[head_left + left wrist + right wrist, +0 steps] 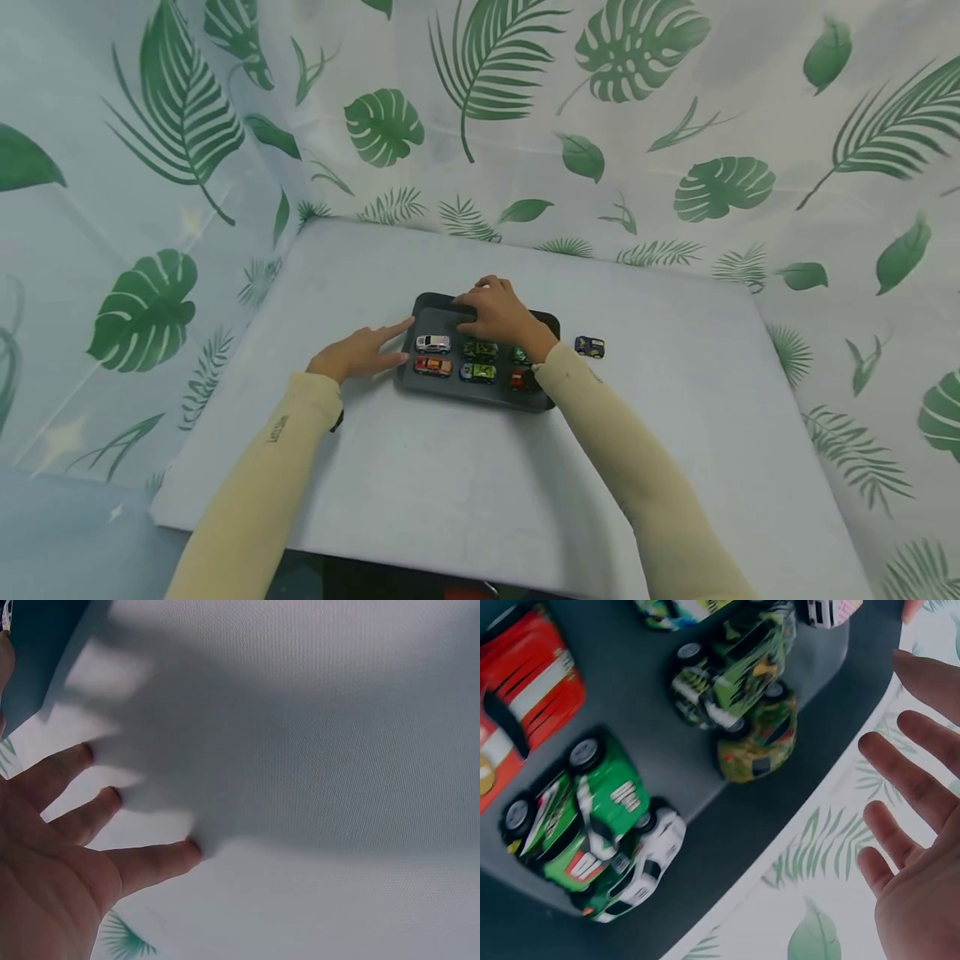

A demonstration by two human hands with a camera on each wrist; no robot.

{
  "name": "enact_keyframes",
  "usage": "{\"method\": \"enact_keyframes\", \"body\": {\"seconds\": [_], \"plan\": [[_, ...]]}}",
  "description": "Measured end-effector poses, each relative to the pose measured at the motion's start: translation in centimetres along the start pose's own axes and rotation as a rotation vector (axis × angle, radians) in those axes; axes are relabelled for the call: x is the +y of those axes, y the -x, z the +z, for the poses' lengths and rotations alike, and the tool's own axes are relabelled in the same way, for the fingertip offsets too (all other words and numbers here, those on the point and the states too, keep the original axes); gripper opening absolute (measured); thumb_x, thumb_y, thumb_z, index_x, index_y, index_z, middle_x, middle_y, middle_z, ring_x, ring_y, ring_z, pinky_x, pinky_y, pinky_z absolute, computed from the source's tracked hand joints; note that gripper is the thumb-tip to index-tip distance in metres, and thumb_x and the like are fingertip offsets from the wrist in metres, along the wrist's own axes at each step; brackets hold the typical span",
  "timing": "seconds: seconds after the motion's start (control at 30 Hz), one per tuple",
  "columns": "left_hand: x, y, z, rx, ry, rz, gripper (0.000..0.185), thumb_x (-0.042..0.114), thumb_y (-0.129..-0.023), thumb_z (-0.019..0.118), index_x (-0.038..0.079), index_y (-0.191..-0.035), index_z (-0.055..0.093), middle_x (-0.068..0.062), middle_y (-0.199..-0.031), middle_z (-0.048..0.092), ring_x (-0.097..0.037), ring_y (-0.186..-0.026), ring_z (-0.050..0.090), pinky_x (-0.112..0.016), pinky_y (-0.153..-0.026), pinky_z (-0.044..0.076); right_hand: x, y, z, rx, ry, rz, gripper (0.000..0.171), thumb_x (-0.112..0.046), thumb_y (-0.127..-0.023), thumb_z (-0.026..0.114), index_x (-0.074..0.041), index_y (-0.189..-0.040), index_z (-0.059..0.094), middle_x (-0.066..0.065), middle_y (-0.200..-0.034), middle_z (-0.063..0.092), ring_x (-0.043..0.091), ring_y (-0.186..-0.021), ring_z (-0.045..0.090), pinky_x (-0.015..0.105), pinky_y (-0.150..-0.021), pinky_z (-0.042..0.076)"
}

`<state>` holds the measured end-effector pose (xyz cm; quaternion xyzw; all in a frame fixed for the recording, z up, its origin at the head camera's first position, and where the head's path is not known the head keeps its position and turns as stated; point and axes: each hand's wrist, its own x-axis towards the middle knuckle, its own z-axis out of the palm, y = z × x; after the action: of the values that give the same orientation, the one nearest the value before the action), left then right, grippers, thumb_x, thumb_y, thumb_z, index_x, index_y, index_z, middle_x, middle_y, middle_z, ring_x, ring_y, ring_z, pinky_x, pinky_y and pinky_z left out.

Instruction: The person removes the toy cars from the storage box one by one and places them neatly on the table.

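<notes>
- Step in hand, as judged: arranging toy cars in the dark tray point(420, 383) on the desk point(450, 483); the back row looks vacant under the right hand
- Right hand point(498, 315): fingers spread and relaxed over the tray's far rim, gripping nothing
- Left hand point(360, 354): flat on the desk, fingers straight, tips touching the tray's left edge
- Cars in tray: white car point(432, 342), red car point(433, 365), camouflage car point(480, 350), further ones partly hidden by the wrist
- Blue car point(589, 347): on the desk just right of the tray, near the right forearm
- Next move likely calls for the right hand to pinch the blue car
</notes>
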<state>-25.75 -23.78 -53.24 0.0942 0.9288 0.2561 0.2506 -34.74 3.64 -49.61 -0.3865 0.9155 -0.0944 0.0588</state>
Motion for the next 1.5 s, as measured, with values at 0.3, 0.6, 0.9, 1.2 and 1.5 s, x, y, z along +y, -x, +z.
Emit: {"method": "enact_keyframes", "body": {"seconds": [0.3,0.6,0.9,1.2,1.5], "plan": [[0.1,-0.1,0.4,0.004,-0.001,0.019,0.074,0.047,-0.112,0.056,0.029,-0.174,0.020,-0.022,-0.172,0.030,-0.049,-0.157,0.024,-0.068,-0.124,0.023,-1.4,-0.9,0.9,-0.046,0.016,-0.072,0.047,-0.029,-0.098,0.082,-0.010,-0.140,0.073,0.010,-0.136,0.072,0.042,-0.142,0.047,0.064,-0.116,0.034],[0.1,0.0,0.3,0.013,-0.015,0.016,0.073,0.047,-0.112,0.055,0.029,-0.174,0.021,-0.023,-0.171,0.031,-0.051,-0.157,0.023,-0.069,-0.124,0.023,-2.2,-1.7,2.5,-0.089,0.026,-0.077,0.042,-0.031,-0.100,0.079,-0.015,-0.139,0.073,0.009,-0.138,0.071,0.038,-0.140,0.047,0.060,-0.118,0.032],[0.0,-0.1,0.1,0.016,-0.015,0.011,0.072,0.047,-0.112,0.055,0.030,-0.174,0.020,-0.024,-0.171,0.030,-0.049,-0.157,0.024,-0.068,-0.124,0.023,-2.8,-2.0,3.2,-0.068,0.007,-0.133,0.035,-0.020,-0.101,0.076,-0.014,-0.136,0.076,0.007,-0.129,0.075,0.040,-0.133,0.052,0.062,-0.116,0.035],[0.3,0.2,-0.2,0.008,-0.008,0.004,0.072,0.048,-0.113,0.054,0.030,-0.174,0.020,-0.024,-0.172,0.028,-0.049,-0.158,0.022,-0.069,-0.124,0.023,-3.2,-2.4,4.1,-0.057,0.060,-0.153,0.033,-0.020,-0.100,0.077,-0.017,-0.133,0.077,0.007,-0.120,0.078,0.040,-0.127,0.055,0.062,-0.112,0.039],[0.0,0.0,-0.2,0.001,-0.007,-0.002,0.072,0.050,-0.113,0.053,0.031,-0.174,0.019,-0.025,-0.173,0.025,-0.051,-0.159,0.017,-0.070,-0.124,0.020,-3.3,-2.7,5.0,-0.073,0.080,-0.113,0.036,-0.028,-0.098,0.081,-0.019,-0.133,0.077,0.007,-0.130,0.074,0.035,-0.125,0.053,0.059,-0.116,0.035]]}}
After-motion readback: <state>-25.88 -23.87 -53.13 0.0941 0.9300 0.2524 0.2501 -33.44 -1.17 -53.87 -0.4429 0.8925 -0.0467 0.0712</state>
